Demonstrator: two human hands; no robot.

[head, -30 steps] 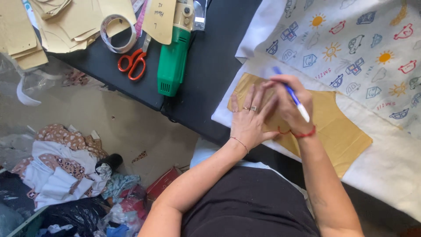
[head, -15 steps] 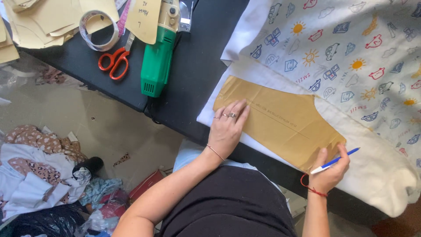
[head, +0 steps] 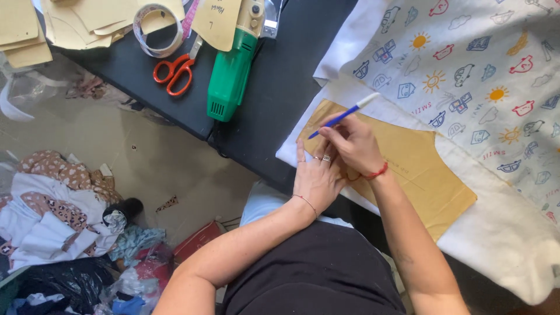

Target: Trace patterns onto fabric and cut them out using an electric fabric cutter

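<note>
The right hand (head: 353, 143) grips a blue pen (head: 341, 116), tip at the left edge of the paper pattern (head: 408, 169). The left hand (head: 318, 178) lies flat and open on the pattern, on printed cloth (head: 466, 70) near the front edge of the table (head: 280, 87). Bare table separates the cloth from the green tool (head: 230, 81) and scissors (head: 175, 70).

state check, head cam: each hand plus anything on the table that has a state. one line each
left hand: flat, pressing on the paper pattern
right hand: gripping the blue pen
blue pen: held tilted, tip at the pattern's left edge
paper pattern: lying flat on the printed fabric
printed fabric: spread out on the table
orange scissors: closed, lying flat
green power tool: lying on the table, untouched
tape roll: lying flat
</note>
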